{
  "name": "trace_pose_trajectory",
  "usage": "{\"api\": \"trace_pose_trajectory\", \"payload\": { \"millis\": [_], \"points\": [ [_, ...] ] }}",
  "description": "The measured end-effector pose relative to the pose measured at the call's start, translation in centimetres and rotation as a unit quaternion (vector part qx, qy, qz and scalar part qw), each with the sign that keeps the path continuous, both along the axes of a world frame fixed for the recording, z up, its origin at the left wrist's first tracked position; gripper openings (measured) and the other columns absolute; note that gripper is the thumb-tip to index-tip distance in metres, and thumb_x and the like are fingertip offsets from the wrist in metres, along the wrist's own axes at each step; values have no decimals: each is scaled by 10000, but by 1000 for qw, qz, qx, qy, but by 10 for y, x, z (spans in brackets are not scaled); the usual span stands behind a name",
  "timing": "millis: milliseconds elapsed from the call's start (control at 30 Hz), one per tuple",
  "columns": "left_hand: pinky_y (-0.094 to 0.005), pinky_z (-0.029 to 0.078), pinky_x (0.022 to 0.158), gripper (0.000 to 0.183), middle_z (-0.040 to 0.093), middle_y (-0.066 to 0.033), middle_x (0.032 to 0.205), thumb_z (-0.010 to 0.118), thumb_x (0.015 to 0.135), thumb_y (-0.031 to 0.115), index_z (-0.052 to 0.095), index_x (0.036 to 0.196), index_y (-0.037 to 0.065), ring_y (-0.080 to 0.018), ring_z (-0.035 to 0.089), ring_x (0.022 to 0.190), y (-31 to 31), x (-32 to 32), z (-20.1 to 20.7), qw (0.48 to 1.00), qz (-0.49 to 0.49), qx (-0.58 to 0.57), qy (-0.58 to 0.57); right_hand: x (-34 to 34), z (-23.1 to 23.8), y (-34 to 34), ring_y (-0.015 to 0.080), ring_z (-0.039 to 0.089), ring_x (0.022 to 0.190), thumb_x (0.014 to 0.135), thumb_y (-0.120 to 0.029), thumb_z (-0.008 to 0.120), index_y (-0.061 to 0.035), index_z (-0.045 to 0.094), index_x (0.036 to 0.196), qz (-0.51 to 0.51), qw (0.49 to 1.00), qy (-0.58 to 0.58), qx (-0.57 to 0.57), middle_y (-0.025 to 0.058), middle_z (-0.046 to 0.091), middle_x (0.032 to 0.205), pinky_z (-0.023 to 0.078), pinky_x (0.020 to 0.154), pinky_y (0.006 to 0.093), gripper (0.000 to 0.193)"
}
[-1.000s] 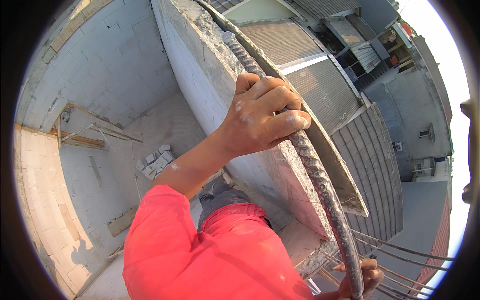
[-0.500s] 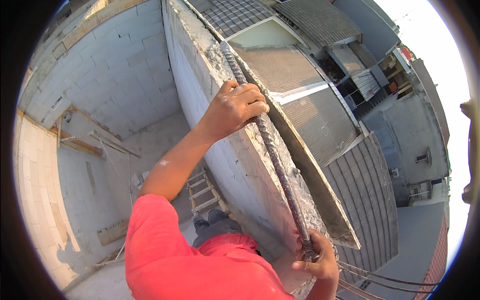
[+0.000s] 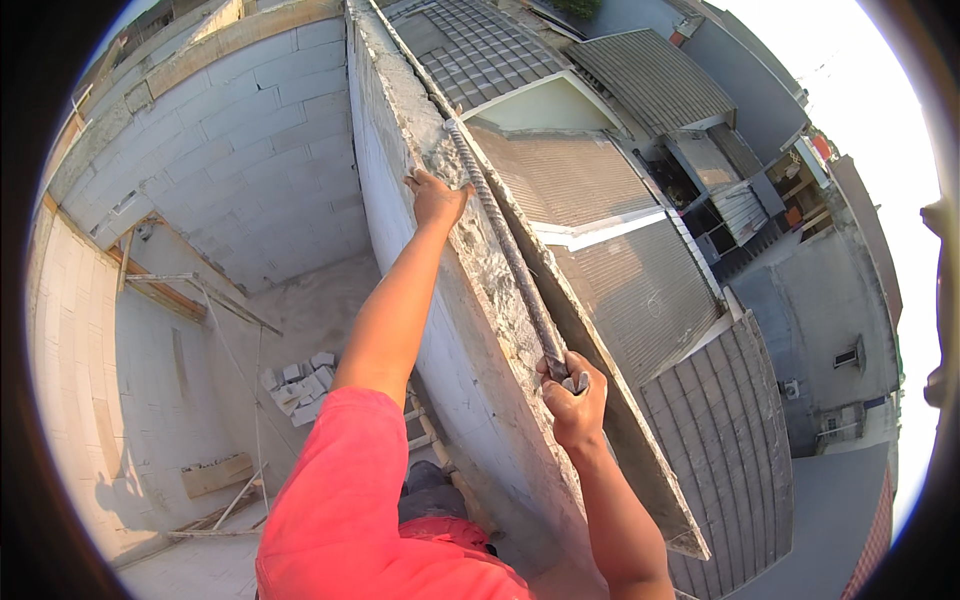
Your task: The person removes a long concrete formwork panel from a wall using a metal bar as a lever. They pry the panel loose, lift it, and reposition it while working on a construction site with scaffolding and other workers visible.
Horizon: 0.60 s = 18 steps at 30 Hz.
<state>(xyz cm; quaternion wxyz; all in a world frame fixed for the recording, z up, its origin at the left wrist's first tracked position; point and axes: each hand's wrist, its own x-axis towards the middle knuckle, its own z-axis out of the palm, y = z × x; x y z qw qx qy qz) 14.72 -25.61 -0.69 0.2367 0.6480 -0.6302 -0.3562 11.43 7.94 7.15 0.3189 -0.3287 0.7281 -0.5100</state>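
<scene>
Rebar bundle (image 3: 505, 245) lying along wall top (image 3: 440, 300). Right hand (image 3: 572, 400) fingers clamped on its near end; left hand (image 3: 436, 196) resting at far end, grip unclear. Positioning step; next needs coordinated slide.

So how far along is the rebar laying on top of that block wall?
Done: the ribbed steel bar already lies lengthwise along the top of the wall. In hand: the right hand grips the bar's near end, while the left hand rests on the wall top beside the far part. Left: no ties or fresh mortar over the bar show, so fixing looks undone.
</scene>
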Motion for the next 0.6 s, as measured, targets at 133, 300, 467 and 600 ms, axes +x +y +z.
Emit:
{"api": "trace_pose_trajectory", "payload": {
  "millis": [133, 300, 467, 600],
  "points": [
    [-405, 533, 907, 795, 399, -299, 1364, 668, 843, 303, 228, 1366, -102, -404, 586, 1124, -19, -3, -17, 999, 2, -36, -29, -25, -7, -54, 92, 431, 602, 648, -190, 594, 15, 626, 842, 33, 999, 5, -19, -4, 487, 640, 349, 546, 280, 284],
    [-411, 543, 870, 710, 415, -312, 1338, 611, 819, 118, 225, 1369, -111, -417, 620, 1047, -17, -6, -29, 996, 27, -77, -24, -52, -11, -159, 110, 482, 604, 681, -177, 577, 38, 656, 872, 63, 994, -70, -46, 23, 544, 642, 379, 577, 282, 298],
    [-399, 552, 860, 889, 298, -340, 1437, 647, 792, 87, 88, 1449, -126, -418, 613, 1071, -18, -2, -22, 998, 3, -58, -15, -63, -19, -276, 177, 453, 562, 691, -215, 585, 37, 594, 749, 61, 993, 35, -98, 73, 507, 576, 391, 559, 379, 259],
    [-400, 544, 852, 933, 284, -386, 1414, 691, 755, 90, 86, 1416, -171, -442, 609, 1054, -13, 4, -24, 994, -23, -104, 35, -68, -36, -344, 88, 399, 467, 740, -175, 603, -4, 604, 706, 82, 988, 35, -124, 4, 485, 569, 292, 436, 265, 174]
  ]
}}
